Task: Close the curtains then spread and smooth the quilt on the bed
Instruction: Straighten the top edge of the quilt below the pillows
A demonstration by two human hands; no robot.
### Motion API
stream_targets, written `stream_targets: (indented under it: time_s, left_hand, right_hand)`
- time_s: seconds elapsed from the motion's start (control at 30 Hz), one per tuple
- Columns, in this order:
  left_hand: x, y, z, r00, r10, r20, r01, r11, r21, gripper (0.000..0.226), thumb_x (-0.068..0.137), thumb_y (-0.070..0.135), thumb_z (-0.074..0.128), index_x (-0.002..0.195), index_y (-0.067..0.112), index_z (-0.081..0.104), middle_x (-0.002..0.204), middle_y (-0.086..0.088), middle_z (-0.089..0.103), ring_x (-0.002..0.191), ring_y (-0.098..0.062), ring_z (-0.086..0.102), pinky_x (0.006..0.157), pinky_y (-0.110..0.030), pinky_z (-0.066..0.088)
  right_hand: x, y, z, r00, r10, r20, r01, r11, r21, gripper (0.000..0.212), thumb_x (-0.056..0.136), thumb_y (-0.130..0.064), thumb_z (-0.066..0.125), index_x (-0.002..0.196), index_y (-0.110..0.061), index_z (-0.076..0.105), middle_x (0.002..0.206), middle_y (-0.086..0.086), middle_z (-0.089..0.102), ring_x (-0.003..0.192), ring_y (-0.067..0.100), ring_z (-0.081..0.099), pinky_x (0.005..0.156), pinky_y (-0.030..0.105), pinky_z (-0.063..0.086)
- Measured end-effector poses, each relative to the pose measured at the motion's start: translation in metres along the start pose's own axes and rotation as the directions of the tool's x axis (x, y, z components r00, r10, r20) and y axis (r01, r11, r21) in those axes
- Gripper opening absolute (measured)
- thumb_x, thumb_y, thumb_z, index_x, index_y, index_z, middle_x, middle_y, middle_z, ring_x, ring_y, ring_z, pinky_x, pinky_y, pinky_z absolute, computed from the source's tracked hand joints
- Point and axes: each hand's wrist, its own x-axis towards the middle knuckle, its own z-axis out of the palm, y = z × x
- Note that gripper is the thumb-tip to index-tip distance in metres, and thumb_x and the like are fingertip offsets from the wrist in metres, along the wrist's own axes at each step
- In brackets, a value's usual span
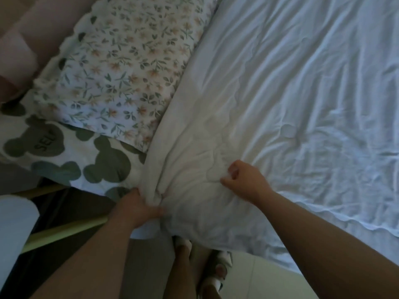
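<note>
A white, wrinkled quilt [291,93] covers most of the bed, from the centre to the right edge of the view. Its near corner bunches at the bed's side. My left hand [140,209] grips that bunched corner, fingers closed into the folds. My right hand [246,180] pinches the quilt's top surface a little to the right and further onto the bed. No curtains are in view; the room is dim.
A floral pillow [121,72] lies at the bed's head, left of the quilt. Beneath it shows a sheet with dark mouse-head shapes [71,156]. A padded pink headboard [19,39] is top left. My sandalled feet [211,268] stand on the floor beside the bed.
</note>
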Motion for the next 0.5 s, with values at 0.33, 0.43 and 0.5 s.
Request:
stream_targets:
  time_s: [0.33,0.43,0.5]
  left_hand:
    - [-0.011,-0.008,0.011,0.965,-0.165,-0.202,0.219,0.934,0.283,0.033,0.084,0.038,0.059,0.109,0.017,0.054,0.115,-0.012,0.058,0.104,-0.034,0.055,0.097,-0.047,0.042]
    - [-0.026,0.015,0.029,0.919,-0.151,-0.365,0.261,0.926,0.274,0.059,0.080,0.044,0.064,0.123,0.013,0.038,0.122,-0.016,0.053,0.112,-0.037,0.051,0.101,-0.048,0.031]
    - [-0.029,0.024,0.032,0.904,-0.086,-0.419,0.220,0.934,0.283,0.056,0.080,0.039,0.063,0.120,0.010,0.036,0.120,-0.016,0.054,0.110,-0.037,0.052,0.099,-0.047,0.031]
  right_hand:
    - [-0.055,0.072,0.045,0.977,-0.213,0.018,0.175,0.748,-0.641,0.116,0.051,-0.064,0.069,0.147,-0.032,0.012,0.146,0.013,0.026,0.128,0.037,0.037,0.100,0.053,0.036]
    - [-0.065,0.087,0.065,0.949,-0.308,-0.069,0.202,0.761,-0.616,0.097,0.046,-0.053,0.076,0.130,-0.017,0.045,0.123,0.017,0.052,0.105,0.038,0.053,0.086,0.051,0.044]
    - [-0.068,0.093,0.072,0.941,-0.317,-0.115,0.187,0.775,-0.603,0.062,0.048,-0.033,0.083,0.102,-0.013,0.058,0.096,0.012,0.059,0.081,0.031,0.058,0.072,0.042,0.048]
